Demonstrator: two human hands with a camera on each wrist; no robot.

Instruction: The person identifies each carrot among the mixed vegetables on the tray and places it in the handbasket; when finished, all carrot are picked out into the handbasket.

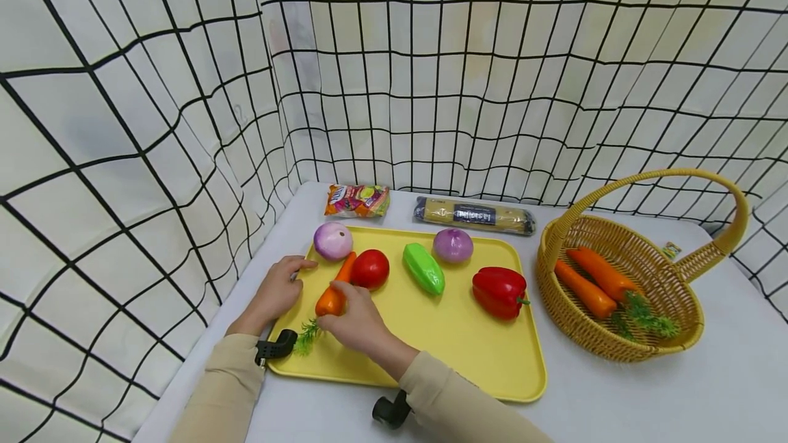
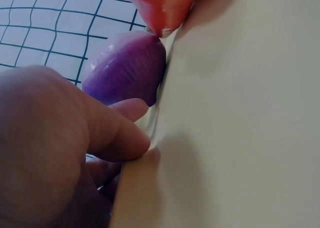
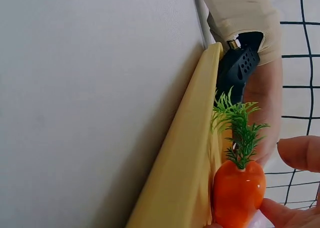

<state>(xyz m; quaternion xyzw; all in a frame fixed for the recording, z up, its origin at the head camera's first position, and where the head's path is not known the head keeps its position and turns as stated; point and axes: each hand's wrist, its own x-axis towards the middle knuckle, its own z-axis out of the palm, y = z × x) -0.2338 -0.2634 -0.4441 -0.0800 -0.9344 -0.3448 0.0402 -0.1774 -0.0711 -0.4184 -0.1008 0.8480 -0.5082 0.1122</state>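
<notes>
My left hand [image 1: 277, 292] is at the left edge of a yellow tray [image 1: 455, 354]. In the left wrist view its thumb [image 2: 122, 140] lies over the rim and other fingers are outside, pinching the edge. Lying on the tray, an orange carrot [image 1: 330, 301] with green leaves [image 3: 242, 130] is held by my right hand [image 1: 357, 320]. The right wrist view shows fingers on both sides of its thick end. A red tomato [image 1: 371, 269] sits right beside the carrot, and a purple-white onion [image 1: 333, 241] stands at the tray's far left corner.
Farther right on the tray lie a green vegetable [image 1: 423, 269], a purple onion [image 1: 453, 245] and a red bell pepper [image 1: 500, 292]. A wicker basket [image 1: 683, 306] with carrots and a tall handle stands right. Behind the tray are a colourful packet [image 1: 357, 201] and a pasta pack [image 1: 474, 215].
</notes>
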